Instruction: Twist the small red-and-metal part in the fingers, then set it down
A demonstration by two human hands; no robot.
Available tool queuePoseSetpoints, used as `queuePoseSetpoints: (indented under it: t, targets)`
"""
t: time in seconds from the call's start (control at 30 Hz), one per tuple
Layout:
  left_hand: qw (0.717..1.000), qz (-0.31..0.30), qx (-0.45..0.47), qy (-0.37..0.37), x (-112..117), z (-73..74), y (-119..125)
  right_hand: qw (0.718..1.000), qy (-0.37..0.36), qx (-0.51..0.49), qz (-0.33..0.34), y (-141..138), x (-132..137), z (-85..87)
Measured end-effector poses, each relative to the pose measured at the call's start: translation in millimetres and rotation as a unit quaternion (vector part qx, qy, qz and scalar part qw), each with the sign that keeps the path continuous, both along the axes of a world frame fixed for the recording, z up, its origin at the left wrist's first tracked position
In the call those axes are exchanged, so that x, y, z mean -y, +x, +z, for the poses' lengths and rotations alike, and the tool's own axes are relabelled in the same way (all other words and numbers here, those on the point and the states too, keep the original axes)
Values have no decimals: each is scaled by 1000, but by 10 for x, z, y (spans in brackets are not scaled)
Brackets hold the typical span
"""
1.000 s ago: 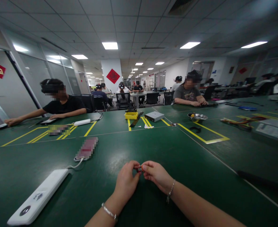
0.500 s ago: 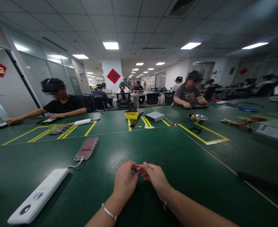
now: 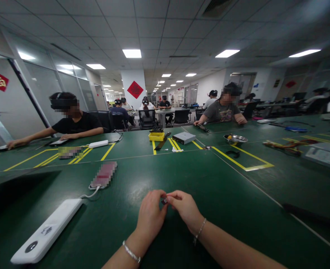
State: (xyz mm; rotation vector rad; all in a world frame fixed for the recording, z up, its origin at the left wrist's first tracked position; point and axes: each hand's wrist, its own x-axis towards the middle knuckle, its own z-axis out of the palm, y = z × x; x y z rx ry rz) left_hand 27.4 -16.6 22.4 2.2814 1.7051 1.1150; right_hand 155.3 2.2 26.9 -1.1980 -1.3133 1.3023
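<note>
Low in the middle of the head view, my two hands meet just above the green table (image 3: pixel 215 183). My left hand (image 3: pixel 150 212) is closed, pinching a small dark piece with a pale patch (image 3: pixel 164 201) between thumb and fingers. From the other side, my right hand (image 3: pixel 187 210) closes thumb and forefinger at the right end of that piece. Fingers cover most of it, so its kind cannot be made out. To the left of my hands lie a white power bank (image 3: pixel 48 229) and, joined by a cable, a phone (image 3: pixel 104 175) with a blurred screen.
Farther off are a yellow tray (image 3: pixel 156 137), a grey metal box (image 3: pixel 184 138), a metal bowl (image 3: pixel 236 139) and yellow tape marks. At right lie a bundle of wires (image 3: pixel 289 147) and a silver box (image 3: pixel 326 155). Two people sit across the table.
The orange-red colour between my fingers no longer shows, and my fingertips have shifted slightly. A dark shape now reaches in at the left edge. The person at right has moved an arm leftward.
</note>
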Motion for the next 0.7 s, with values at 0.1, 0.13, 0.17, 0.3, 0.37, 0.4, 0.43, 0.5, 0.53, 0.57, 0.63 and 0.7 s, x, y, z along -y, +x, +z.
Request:
queuePoseSetpoints:
  t: [0.1,0.13,0.17,0.3,0.37,0.4,0.43,0.5,0.53,0.57,0.63,0.7]
  targets:
    - [1000,-3,-1,7,-47,-66,-45,998,44,43,-32,189,-170,72]
    - [1000,12,-2,3,-68,-91,-67,994,62,70,-60,316,-251,102]
    - [1000,21,-9,-9,-91,-115,-90,986,79,110,-96,479,-338,132]
    - [994,67,-35,-73,-173,-206,-164,893,94,350,-267,1376,-635,205]
    - [990,76,-52,-110,-199,-241,-180,834,59,443,-324,1834,-703,192]
    - [988,74,-58,-125,-206,-254,-183,811,36,473,-344,2030,-715,172]
    - [986,72,-64,-138,-210,-262,-185,795,11,492,-355,2197,-717,145]
    - [983,64,-71,-158,-209,-261,-184,782,-39,508,-359,2432,-700,84]
    - [982,62,-74,-164,-205,-253,-183,782,-61,509,-353,2504,-689,53]
    - [981,59,-77,-168,-198,-241,-181,784,-80,509,-346,2551,-679,26]
    - [980,55,-83,-170,-182,-208,-177,785,-103,511,-335,2590,-668,-13]
    - [981,49,-86,-168,-164,-174,-173,781,-114,516,-333,2592,-672,-36]
